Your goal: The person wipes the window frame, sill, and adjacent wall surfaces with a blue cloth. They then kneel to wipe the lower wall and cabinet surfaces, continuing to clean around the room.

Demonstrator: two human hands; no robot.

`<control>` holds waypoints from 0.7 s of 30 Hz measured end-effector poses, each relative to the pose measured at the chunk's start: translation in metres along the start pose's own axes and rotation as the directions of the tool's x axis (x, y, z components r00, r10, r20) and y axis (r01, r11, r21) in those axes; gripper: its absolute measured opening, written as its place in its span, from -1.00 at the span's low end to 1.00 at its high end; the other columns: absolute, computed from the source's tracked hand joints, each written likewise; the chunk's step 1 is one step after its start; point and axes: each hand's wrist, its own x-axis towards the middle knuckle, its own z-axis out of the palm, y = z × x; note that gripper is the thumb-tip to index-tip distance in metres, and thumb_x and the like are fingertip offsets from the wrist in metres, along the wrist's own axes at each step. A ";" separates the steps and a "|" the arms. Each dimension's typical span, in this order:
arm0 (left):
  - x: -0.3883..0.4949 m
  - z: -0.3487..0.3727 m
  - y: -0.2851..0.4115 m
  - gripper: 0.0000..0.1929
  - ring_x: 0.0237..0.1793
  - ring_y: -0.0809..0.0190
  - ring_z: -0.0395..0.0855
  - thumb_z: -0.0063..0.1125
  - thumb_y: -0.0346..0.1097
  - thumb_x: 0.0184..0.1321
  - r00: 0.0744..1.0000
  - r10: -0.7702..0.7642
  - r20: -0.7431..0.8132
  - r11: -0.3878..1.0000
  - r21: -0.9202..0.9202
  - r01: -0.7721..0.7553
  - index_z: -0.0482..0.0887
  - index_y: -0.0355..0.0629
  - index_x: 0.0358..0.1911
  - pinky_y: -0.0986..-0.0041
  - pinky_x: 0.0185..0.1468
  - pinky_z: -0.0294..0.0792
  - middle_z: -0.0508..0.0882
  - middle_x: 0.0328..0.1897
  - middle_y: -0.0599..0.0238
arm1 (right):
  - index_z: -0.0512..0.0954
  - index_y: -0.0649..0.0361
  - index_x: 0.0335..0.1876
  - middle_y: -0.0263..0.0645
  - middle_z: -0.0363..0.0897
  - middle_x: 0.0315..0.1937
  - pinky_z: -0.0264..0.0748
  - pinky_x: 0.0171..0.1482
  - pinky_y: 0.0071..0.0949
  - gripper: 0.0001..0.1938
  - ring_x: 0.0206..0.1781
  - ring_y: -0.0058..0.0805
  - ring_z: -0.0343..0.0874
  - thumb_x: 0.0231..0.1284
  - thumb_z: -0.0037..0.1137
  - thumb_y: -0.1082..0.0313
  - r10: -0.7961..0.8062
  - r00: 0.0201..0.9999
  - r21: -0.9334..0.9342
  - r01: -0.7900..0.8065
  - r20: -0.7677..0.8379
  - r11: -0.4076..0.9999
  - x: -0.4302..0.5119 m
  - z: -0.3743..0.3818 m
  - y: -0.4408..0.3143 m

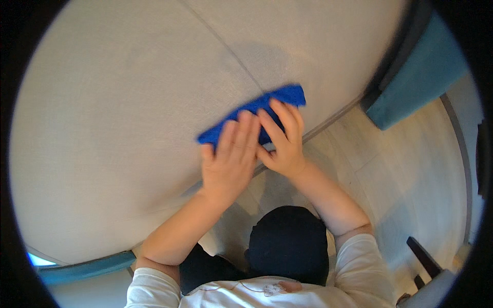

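A folded blue cloth [283,96] lies slantwise on the light beige tabletop [127,88], near its front edge and across the far end of a thin dark seam. My left hand [233,158] presses on the cloth's left part with its fingers laid forward and side by side. On the right part, my right hand [287,142] holds the cloth with bent, slightly spread fingers, its thumb at the near side. The two hands almost touch. The cloth beneath the fingers is hidden.
Teal upholstered chairs stand at the right [423,77] and lower left [92,266]. The wood-plank floor [358,169] shows below the table edge. Dark furniture legs [423,256] are at lower right. My knee in black trousers [289,242] is close to the table.
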 end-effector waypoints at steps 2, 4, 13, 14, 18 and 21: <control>-0.013 0.017 0.021 -0.31 0.57 0.08 -0.09 -0.03 -0.05 0.21 0.983 0.112 0.144 0.993 0.002 -0.114 0.24 -0.12 0.42 -0.05 0.47 -0.56 0.13 0.56 0.19 | 0.49 0.12 0.21 -0.07 0.28 0.32 0.20 0.32 -0.07 -0.42 0.31 -0.04 0.26 -0.03 0.29 0.21 0.047 0.999 -0.052 -0.047 -0.001 0.998 -0.045 0.005 0.015; -0.025 0.034 0.047 -0.32 0.57 0.22 -0.07 -0.06 -0.09 0.20 0.957 0.187 0.221 0.982 -0.018 -0.188 0.23 -0.05 0.43 0.06 0.50 -0.52 0.12 0.57 0.29 | 0.37 0.16 0.30 0.01 0.22 0.34 0.14 0.37 -0.02 -0.28 0.34 0.07 0.22 -0.10 0.34 0.25 0.099 0.992 -0.137 -0.088 0.073 0.987 -0.089 0.004 0.031; -0.099 0.086 0.109 -0.35 0.53 0.29 0.03 -0.06 -0.26 0.20 0.864 0.232 0.448 0.900 -0.435 -0.016 0.19 -0.22 0.42 0.29 0.48 -0.10 0.06 0.59 0.33 | 0.32 0.15 0.32 0.04 0.23 0.25 0.24 0.31 -0.09 -0.31 0.29 0.06 0.26 -0.02 0.34 0.44 0.263 0.887 -0.165 -0.215 0.378 0.963 -0.202 -0.001 0.071; -0.112 0.090 0.114 -0.34 0.53 0.28 0.03 -0.04 -0.25 0.20 0.857 0.226 0.464 0.895 -0.446 0.006 0.18 -0.22 0.42 0.28 0.48 -0.09 0.06 0.59 0.33 | 0.33 0.16 0.32 0.04 0.29 0.18 0.28 0.27 -0.07 -0.31 0.24 0.08 0.31 -0.02 0.33 0.43 0.247 0.872 -0.180 -0.186 0.422 0.966 -0.210 0.000 0.073; -0.178 0.083 0.116 -0.31 0.53 0.28 0.01 0.01 -0.22 0.22 0.768 0.179 0.615 0.915 -0.392 0.100 0.14 -0.20 0.44 0.26 0.48 -0.08 0.04 0.59 0.33 | 0.33 0.05 0.35 -0.03 0.33 0.20 0.27 0.31 -0.07 -0.29 0.25 0.04 0.33 -0.04 0.27 0.47 0.209 0.768 -0.079 -0.203 0.606 0.976 -0.244 0.022 0.041; -0.211 0.081 0.118 -0.25 0.54 0.20 -0.04 0.06 -0.18 0.19 0.659 0.172 0.733 0.912 -0.370 0.174 0.09 -0.20 0.45 0.21 0.52 -0.15 -0.02 0.60 0.26 | 0.28 0.02 0.40 -0.10 0.33 0.25 0.20 0.38 -0.06 -0.26 0.31 0.00 0.30 -0.03 0.23 0.45 0.161 0.569 -0.101 -0.136 0.807 0.986 -0.254 0.025 0.030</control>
